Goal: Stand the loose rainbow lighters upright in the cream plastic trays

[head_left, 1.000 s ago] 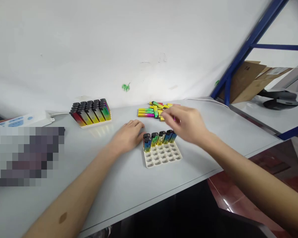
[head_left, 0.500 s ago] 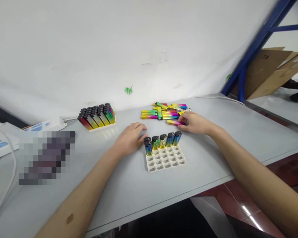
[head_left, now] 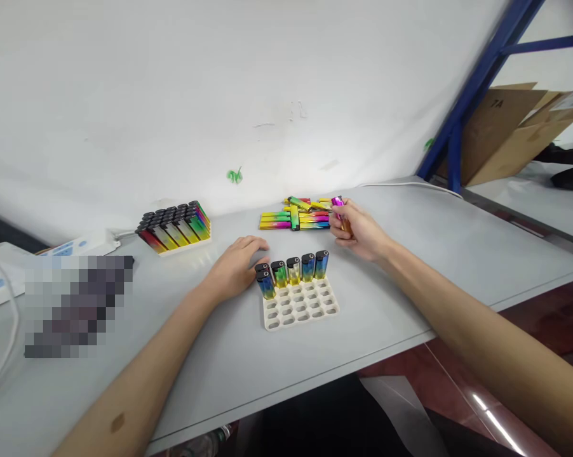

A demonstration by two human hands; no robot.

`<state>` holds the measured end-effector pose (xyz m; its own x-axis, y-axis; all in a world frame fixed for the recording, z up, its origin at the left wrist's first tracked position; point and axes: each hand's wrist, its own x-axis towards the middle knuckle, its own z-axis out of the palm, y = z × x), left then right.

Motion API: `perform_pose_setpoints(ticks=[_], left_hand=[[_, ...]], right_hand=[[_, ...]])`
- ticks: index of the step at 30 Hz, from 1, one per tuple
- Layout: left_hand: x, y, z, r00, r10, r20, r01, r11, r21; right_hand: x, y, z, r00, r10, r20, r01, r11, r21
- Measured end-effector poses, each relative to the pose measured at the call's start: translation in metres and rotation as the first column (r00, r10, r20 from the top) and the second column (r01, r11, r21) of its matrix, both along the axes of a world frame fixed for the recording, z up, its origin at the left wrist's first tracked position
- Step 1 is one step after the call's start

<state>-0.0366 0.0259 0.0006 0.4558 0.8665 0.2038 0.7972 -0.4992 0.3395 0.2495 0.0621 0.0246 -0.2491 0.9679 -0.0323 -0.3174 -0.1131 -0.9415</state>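
A white tray (head_left: 301, 311) with rows of oval holes stands in front of me. Several upright lighters (head_left: 293, 271) fill its back row, and a blue one (head_left: 266, 284) is in the left hole of the row before it. My left hand (head_left: 239, 266) lies on the table at the tray's back left corner, fingers stretched out and apart, thumb close to the lighters there. In my right hand (head_left: 360, 230), raised a little above the table, is a magenta and gold lighter (head_left: 338, 202) held upright; the fingers cover its lower part.
Loose shiny lighters (head_left: 293, 216) lie in a pile near the wall. A full tray of black-topped lighters (head_left: 175, 225) stands at the back left. A pixelated dark object (head_left: 79, 308) and a power strip (head_left: 77, 246) are farther left. Cardboard boxes (head_left: 500, 127) stand behind the blue frame (head_left: 455, 152).
My right hand has picked up a magenta lighter from beside the pile and turned it upright. My left hand stays by the tray. The view has shifted slightly to the right.
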Motion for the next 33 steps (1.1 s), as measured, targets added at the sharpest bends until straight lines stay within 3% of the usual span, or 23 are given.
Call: perform_pose_setpoints(ticks=[3, 9, 33], left_hand=[[0.0000, -0.0003, 0.0010, 1.000, -0.005, 0.005, 0.005, 1.000, 0.001], [0.0008, -0.0001, 0.0016, 1.000, -0.007, -0.010, 0.007, 1.000, -0.006], [0.0005, -0.0009, 0.0033, 1.000, -0.004, -0.013, 0.004, 1.000, -0.013]], right_hand=[[-0.0013, 0.0030, -0.0036, 1.000, 0.012, -0.016, -0.012, 0.999, -0.030], [-0.0027, 0.0041, -0.0047, 0.995, -0.081, 0.064, 0.086, 0.993, -0.075], [-0.0043, -0.0014, -0.0022, 0.992, -0.040, 0.117, 0.050, 0.995, -0.085]])
